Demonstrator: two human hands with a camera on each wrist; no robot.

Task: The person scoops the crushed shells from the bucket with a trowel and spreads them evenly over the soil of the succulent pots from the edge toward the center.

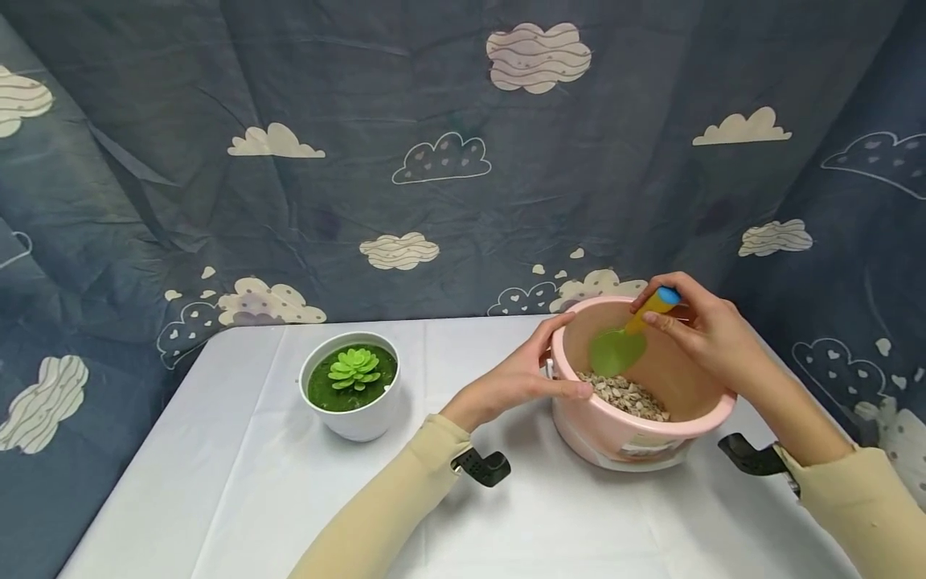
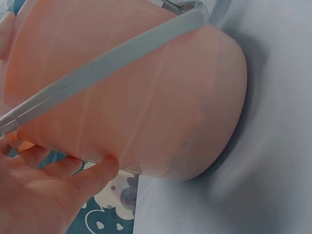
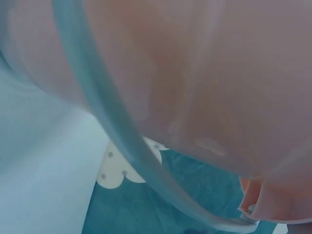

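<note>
A pink bucket [image 1: 622, 434] stands on the white table, its mouth leaning toward the camera. Beige gravel [image 1: 628, 396] lies inside along the near side. My left hand [image 1: 512, 379] grips the bucket at its left side, thumb at the rim and fingers spread along the outer wall, as the left wrist view also shows. Between thumb and fingers, my right hand [image 1: 705, 326] pinches the yellow, blue-tipped handle of a toy shovel [image 1: 617, 351]. Its green blade points down inside the bucket, just above the gravel. The right hand is hidden in its own wrist view.
To the left stands a white pot [image 1: 354, 422] with a small green succulent [image 1: 354, 368]. The bucket's pale carrying handle [image 2: 97, 68] hangs across its outer wall. Behind the white table [image 1: 253, 466] hangs a dark blue cloth [image 1: 347, 72] with cloud prints.
</note>
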